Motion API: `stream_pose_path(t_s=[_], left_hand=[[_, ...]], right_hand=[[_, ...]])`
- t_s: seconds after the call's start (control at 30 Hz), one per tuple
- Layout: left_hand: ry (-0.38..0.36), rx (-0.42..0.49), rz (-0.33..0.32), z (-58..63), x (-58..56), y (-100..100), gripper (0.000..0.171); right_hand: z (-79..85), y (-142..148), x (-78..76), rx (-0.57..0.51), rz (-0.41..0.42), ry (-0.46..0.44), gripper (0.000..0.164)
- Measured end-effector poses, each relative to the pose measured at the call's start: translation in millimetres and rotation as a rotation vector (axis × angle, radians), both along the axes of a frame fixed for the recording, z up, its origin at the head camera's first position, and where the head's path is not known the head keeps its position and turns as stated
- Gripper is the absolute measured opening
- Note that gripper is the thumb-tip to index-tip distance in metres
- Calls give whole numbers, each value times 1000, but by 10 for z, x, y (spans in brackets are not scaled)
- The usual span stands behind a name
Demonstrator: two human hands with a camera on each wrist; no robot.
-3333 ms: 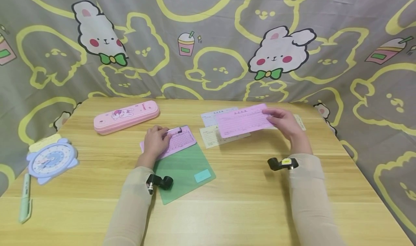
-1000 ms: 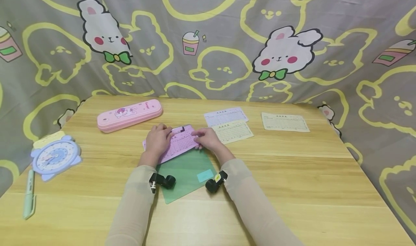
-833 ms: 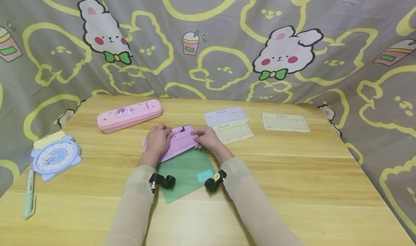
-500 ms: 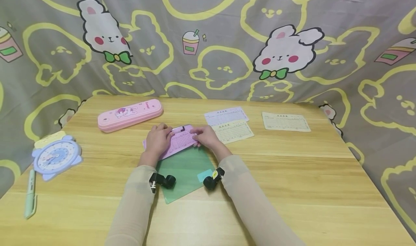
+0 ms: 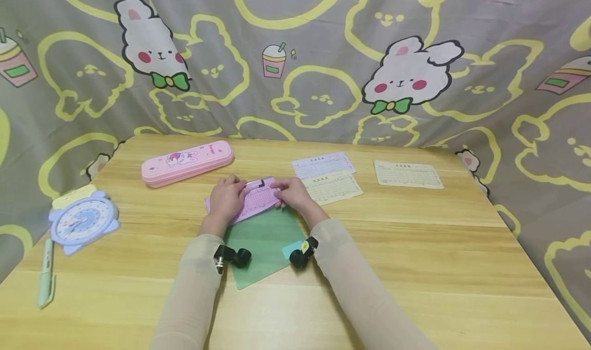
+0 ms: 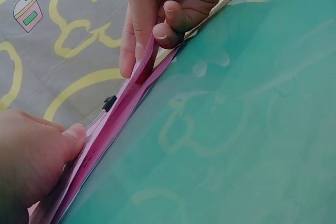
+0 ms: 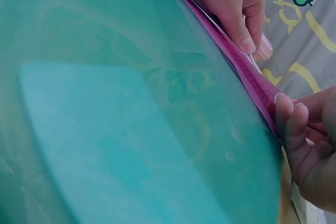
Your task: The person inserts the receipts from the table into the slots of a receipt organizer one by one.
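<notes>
Your left hand point(image 5: 225, 198) pinches the clip point(image 5: 255, 184) between finger and thumb, probably to control its pressure, while your right hand point(image 5: 295, 193) pinches the pink slip point(image 5: 259, 200) by its right end, apparently to align it. The slip lies over the green board's point(image 5: 263, 242) far end

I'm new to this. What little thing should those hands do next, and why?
Probably the right hand should lay the top pink slip flat over the green board: the left wrist view shows the pinched right end curving up, with a gap beneath, while the left hand is at the clip.
</notes>
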State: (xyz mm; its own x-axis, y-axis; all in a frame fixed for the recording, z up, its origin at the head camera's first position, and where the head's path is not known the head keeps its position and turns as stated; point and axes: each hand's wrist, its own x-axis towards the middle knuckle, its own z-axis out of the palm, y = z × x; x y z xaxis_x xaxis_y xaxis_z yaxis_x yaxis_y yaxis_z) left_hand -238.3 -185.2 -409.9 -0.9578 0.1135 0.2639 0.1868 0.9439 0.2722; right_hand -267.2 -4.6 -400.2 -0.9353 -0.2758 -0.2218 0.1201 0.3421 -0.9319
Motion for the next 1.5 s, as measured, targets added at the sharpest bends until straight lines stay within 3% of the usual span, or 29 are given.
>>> stream_pose_path(t_s=[0.5,0.8,0.97,1.1,1.27,1.4,1.5], left_hand=[[-2,14,7,-18,-1,-1,32],[3,42,16,-12,27,-1,33],[9,55,17,-5,27,3,33],[13,59,17,-11,22,2,33],[16,59,18,-11,25,4,33],[11,61,20,-14,26,1,33],[4,68,23,-17,28,2,33]], right_hand=[[3,-7,6,20,14,36,28],[25,114,63,-49,133,34,32],[134,332,100,32,240,57,35],[233,594,97,85,276,167,37],[295,990,57,184,233,368,38],[264,1298,9,227,153,409,45],[215,1487,-32,260,93,385,53]])
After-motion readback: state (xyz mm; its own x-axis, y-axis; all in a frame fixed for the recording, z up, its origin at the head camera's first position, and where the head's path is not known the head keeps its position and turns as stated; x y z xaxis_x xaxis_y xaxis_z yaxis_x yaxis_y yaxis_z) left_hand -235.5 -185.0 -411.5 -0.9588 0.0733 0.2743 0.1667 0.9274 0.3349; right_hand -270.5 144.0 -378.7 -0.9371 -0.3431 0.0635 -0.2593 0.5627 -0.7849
